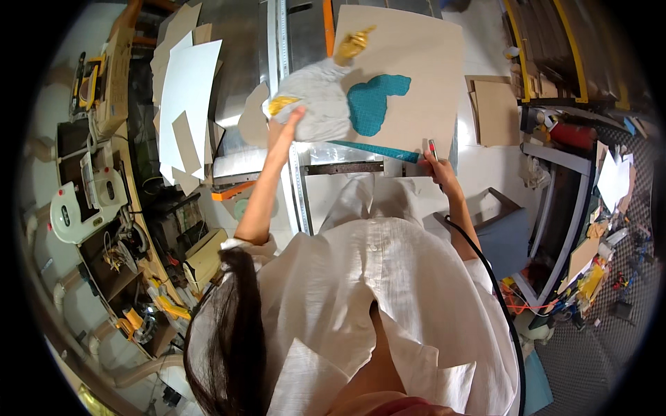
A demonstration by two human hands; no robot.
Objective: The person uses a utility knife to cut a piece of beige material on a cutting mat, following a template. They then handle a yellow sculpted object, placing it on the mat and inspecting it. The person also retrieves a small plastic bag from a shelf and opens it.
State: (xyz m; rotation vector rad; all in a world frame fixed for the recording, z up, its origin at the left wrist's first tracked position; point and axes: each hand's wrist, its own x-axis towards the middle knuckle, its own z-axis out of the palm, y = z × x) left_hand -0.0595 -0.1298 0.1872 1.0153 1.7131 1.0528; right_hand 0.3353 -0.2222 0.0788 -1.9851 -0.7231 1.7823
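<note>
My left hand grips a crumpled grey cloth-like object with a yellow patch at its side and a gold, crinkled piece at its upper end. It is held over the left edge of a beige board. On the board lies an irregular teal grid-patterned piece. My right hand is closed on a slim red and silver pen-like tool, beside the right end of a long teal strip along the board's front edge.
A metal bench carries white and beige sheets on the left and a long rail. A cluttered shelf unit stands left. Racks, cardboard and a grey chair are right. A black cord hangs along my right.
</note>
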